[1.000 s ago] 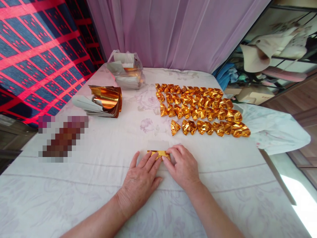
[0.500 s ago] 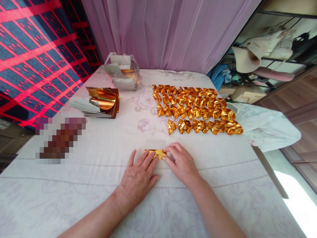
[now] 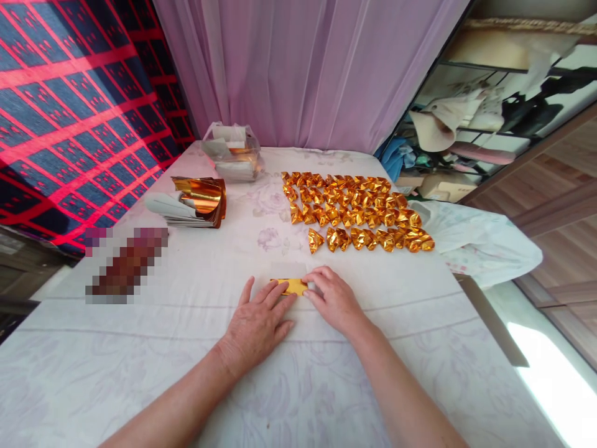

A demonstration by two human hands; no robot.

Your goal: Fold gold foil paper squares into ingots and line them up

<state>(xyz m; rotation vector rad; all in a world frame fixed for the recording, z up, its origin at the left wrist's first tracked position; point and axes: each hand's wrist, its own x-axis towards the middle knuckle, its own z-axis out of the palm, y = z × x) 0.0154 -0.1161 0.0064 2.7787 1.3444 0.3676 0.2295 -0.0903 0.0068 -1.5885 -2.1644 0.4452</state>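
A partly folded sheet of gold foil paper lies on the cloth before me, its pale underside showing as a flap beyond the shiny strip. My left hand rests flat, fingers spread, with its fingertips pressing on the left and middle of the strip. At the right end, my right hand has thumb and fingers closed on the foil's edge. Just past the hands are rows of crumpled gold foil pieces, shaped like twisted candy wrappers; one fan-shaped piece sits apart at the near row's left end.
A curled stack of gold foil sheets stands at the left. Behind it is a clear plastic bag with more sheets. A blurred-out patch covers something nearer. White fabric hangs past the table's right edge, near shelves.
The view has tilted up and shifted slightly right, so the table things appear shifted. Both hands stay on the foil, with slightly more of the gold strip showing between them.
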